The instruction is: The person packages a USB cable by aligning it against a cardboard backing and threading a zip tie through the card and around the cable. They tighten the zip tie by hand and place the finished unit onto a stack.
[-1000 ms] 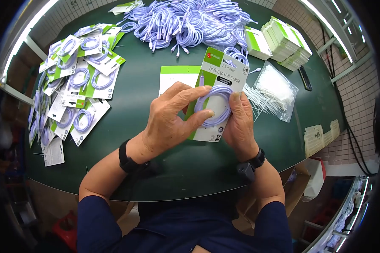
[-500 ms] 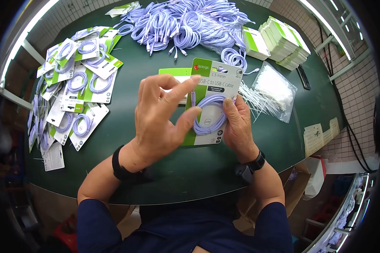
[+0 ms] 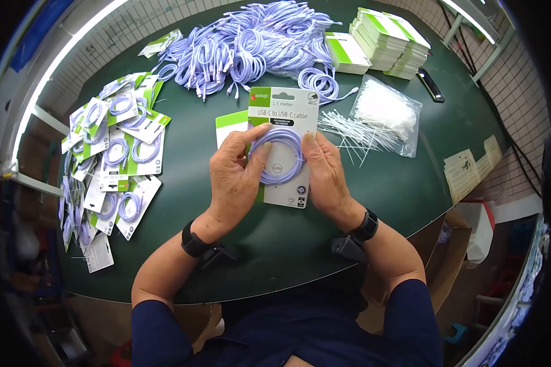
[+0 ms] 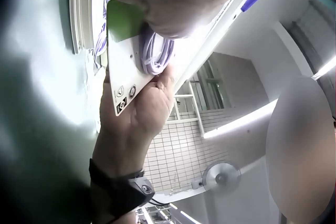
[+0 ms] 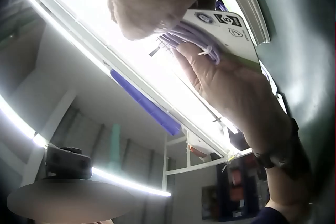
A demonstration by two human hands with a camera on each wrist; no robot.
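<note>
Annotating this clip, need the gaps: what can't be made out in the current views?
- Held card, back: faces away, head view.
- Right hand, fingers: mostly behind the card, head view.
- Left hand, whole shape: cut off by top edge, left wrist view.
- Black label, wording: too small, head view.
- Cable heap, count: cables overlap, head view.

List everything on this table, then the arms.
Held card: one, green-white, between hands.
Coiled cable: one, lilac, on it.
Rear card: one visible, green-white, behind it.
Loose cables: many, lilac, far centre.
Carded cables: many, lilac, left.
Card stacks: several, green-white, far right.
Zip ties: many, white, right, partly bagged.
Slim object: one, black, right.
Papers: about two, cream, right edge.
Straps: two, black, on wrists.
Left hand, right hand: one each, bare, on card.
</note>
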